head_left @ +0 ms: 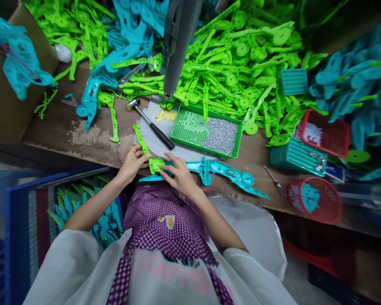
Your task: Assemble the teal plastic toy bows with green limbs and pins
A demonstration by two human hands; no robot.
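At the front edge of the bench, a lime-green plastic arm piece (156,165) with a wide rounded end lies over one end of a long blue bow-shaped plastic piece (206,169). My left hand (132,164) pinches the green piece at its left side, where its narrow arm points up and left. The fingers of my right hand (179,174) are closed on the wide end of the green piece, above the blue piece. My right hand hides part of the blue piece. A hammer (152,125) with a black handle lies just beyond my hands.
A green tray (190,146) of small metal pieces stands beyond the blue piece. Heaped green parts (235,63) fill the back. A grey machine column (180,46) comes down mid-bench. Red basket (316,201), teal box (298,156) and screwdriver (274,180) are right; a blue crate (28,220) stands left.
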